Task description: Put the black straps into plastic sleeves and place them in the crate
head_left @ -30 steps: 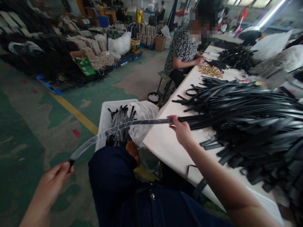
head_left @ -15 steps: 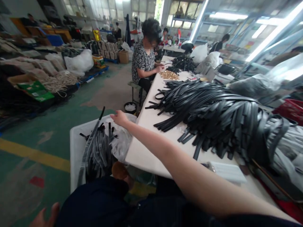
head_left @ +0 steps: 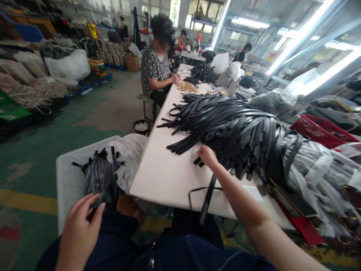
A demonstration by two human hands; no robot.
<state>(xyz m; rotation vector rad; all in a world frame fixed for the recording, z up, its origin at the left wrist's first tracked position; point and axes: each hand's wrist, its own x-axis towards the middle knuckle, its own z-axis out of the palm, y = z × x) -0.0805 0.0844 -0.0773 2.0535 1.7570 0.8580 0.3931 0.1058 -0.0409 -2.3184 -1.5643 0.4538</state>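
Observation:
My right hand is over the table at the front edge of a big heap of black straps. Its fingers are pinched together beside a pale, see-through scrap; what they hold is too small to make out. Below that wrist, a loose black strap and a thin black cord hang over the table's near edge. My left hand is at the lower left, fingers bent and thumb apart, in front of a white bin. Film-covered grey-black straps stand in that bin.
The white table runs away from me. A co-worker sits at its left side by a pile of small gold pieces. Wrapped straps and a red crate are on the right. A black bucket stands on the floor.
My right hand has moved from above the bin to the strap heap on the right. My left hand has risen into view near the bin. A strap and cord now hang over the table edge.

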